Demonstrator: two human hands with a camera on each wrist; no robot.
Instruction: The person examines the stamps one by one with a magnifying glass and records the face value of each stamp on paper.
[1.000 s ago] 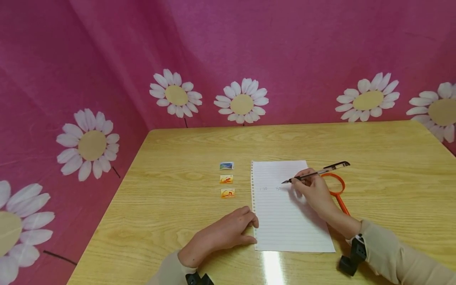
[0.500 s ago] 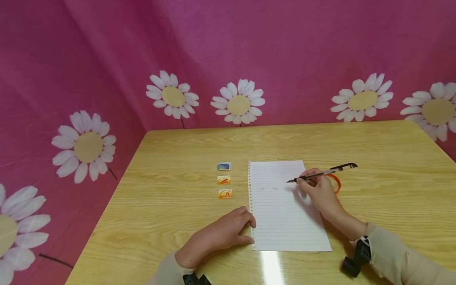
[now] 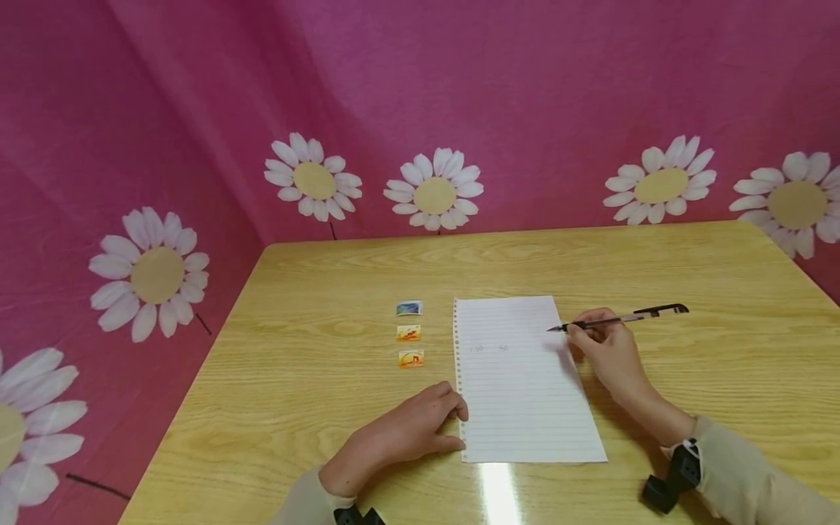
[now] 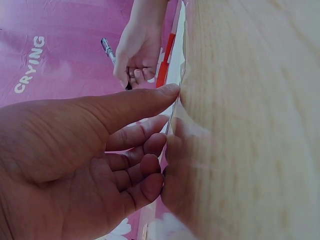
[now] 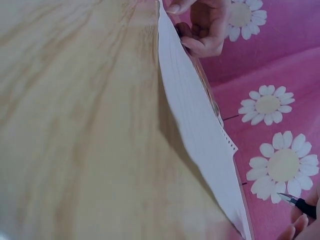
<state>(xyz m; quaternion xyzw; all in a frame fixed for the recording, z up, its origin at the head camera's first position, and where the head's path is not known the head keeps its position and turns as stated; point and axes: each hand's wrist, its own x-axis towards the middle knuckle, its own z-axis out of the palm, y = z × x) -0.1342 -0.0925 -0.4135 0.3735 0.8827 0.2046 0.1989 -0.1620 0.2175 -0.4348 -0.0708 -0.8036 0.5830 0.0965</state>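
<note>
At a wooden table [image 3: 315, 292] before flowered cloth [image 3: 525, 95], the loosely curled left hand [image 3: 418, 423] touches paper [image 3: 521, 401]; the right [image 3: 613, 357] pinches a pen [image 3: 633, 317].

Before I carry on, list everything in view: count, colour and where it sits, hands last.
Table: one, light wood, under everything
Lined sheet: one, white, mid-table, punched left edge, faint writing
Blue picture card: one, left of the sheet, farthest of a column
Yellow-orange picture cards: two, nearer in that column
Pen: one, black and clear, across the sheet's right edge
Handle: one, red, upper middle of left wrist view
Backdrop: pink, behind table
Daisies: six in head view, white and yellow, on backdrop
Sleeves: two, beige
Wrist devices: two, black
Left hand: one, at the sheet's left edge
Right hand: one, holding the pen
</note>
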